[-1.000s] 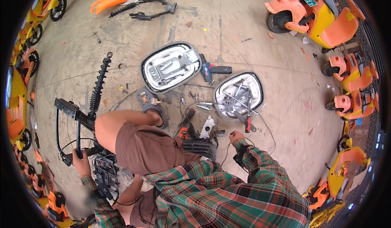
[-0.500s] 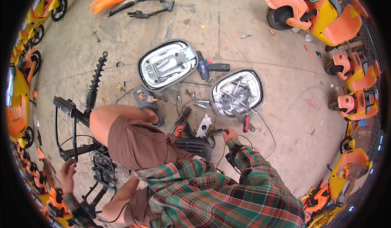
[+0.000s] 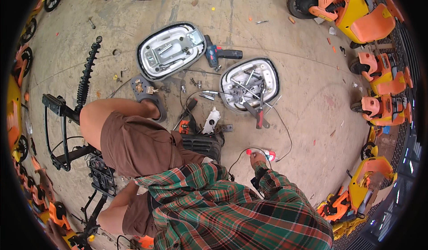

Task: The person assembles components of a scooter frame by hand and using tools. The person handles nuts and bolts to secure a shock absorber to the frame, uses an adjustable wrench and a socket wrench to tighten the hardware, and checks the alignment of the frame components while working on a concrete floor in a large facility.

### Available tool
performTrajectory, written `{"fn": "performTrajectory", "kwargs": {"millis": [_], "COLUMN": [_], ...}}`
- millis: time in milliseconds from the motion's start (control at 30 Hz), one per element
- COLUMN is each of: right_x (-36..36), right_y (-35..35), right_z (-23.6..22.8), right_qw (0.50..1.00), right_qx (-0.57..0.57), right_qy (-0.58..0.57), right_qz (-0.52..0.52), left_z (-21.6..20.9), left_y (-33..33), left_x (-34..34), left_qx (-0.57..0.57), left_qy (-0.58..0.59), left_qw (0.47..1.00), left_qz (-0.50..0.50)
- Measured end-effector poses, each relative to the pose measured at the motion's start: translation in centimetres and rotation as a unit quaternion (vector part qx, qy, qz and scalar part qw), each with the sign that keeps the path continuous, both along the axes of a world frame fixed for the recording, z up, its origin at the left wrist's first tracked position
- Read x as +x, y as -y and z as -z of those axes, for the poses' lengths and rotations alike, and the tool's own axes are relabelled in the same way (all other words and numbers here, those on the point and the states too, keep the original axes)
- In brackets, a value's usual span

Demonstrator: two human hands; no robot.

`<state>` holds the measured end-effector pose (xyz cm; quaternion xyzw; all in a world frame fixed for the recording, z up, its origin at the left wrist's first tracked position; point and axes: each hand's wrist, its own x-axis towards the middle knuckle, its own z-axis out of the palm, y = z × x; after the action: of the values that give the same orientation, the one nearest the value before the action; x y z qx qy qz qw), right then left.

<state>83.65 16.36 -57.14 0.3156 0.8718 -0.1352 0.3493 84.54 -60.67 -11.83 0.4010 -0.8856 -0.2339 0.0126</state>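
Note:
My right hand (image 3: 257,160) reaches down to the concrete floor and is closed on a small white tube with a red end (image 3: 266,154). A thin black cable (image 3: 285,134) loops past it toward a white oval shell (image 3: 273,81) filled with tools. Red-handled pliers (image 3: 258,116) lie at that shell's near edge. A black ribbed box (image 3: 203,144) sits between my knee and the hand. My left hand is out of sight, past the plaid shirt at the lower left.
A second white oval shell (image 3: 143,58) lies farther left, with a blue-black cordless drill (image 3: 220,54) beside it. A black coil spring (image 3: 87,74) and black metal frame (image 3: 62,129) are at my left. Orange and yellow ride-on scooters (image 3: 374,24) line the right side.
My right hand moved right, away from the black box, and closed on the white tube. My left hand, earlier at the black frame, dropped out of view.

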Motion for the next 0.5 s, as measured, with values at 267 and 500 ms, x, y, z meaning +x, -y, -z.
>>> {"fn": "performTrajectory", "kwargs": {"millis": [267, 500], "right_x": [-10.9, -16.7], "right_y": [-1.4, -1.5], "right_z": [5.2, 5.2], "right_qw": [0.923, 0.977], "right_qx": [0.212, 0.036], "right_qy": [-0.312, -0.143], "right_qz": [0.069, 0.155], "left_z": [5.3, 3.6], "left_y": [-2.6, -12.5], "left_x": [3.5, 2.9], "left_qx": [0.068, 0.12], "left_qy": [-0.022, 0.093], "left_qw": [0.997, 0.984], "left_qz": [-0.012, -0.089]}}
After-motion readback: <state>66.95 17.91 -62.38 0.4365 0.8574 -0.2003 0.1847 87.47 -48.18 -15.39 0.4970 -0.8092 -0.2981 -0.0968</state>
